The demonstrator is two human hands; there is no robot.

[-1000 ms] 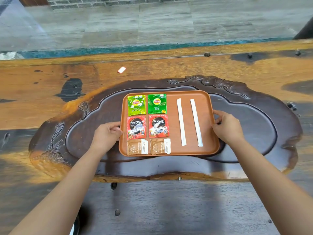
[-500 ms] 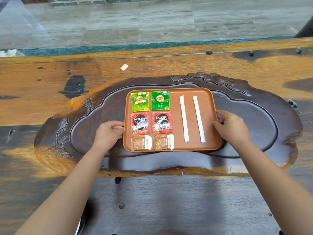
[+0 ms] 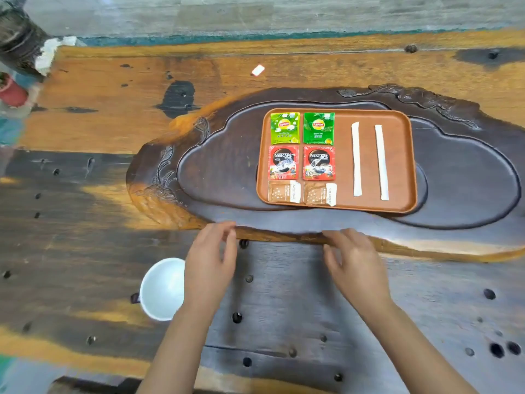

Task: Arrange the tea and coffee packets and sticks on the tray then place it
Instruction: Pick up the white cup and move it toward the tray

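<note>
Rough wood table (image 3: 85, 194) w/ knots & holes; far-left objects blurred, cut off. Dark carved slab (image 3: 468, 194) holds a smooth brown tray (image 3: 341, 207), rounded corners. On it, left: two green Lipton packets (image 3: 285, 127), two red Nescafé packets (image 3: 283, 162), two tan sachets (image 3: 284, 191), print unreadable. Right: two white sticks (image 3: 356, 159). Left hand (image 3: 211, 260) & right hand (image 3: 355, 263) near slab's edge, fingers loose, empty. White cup (image 3: 162, 288) partly hidden by left arm.

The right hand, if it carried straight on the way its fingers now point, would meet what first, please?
The right hand points away from the person and slightly left. Its fingertips already lie at the near edge of the carved dark wooden tea board, so that comes first; beyond lies the brown tray. Height above the board is unclear.
</note>
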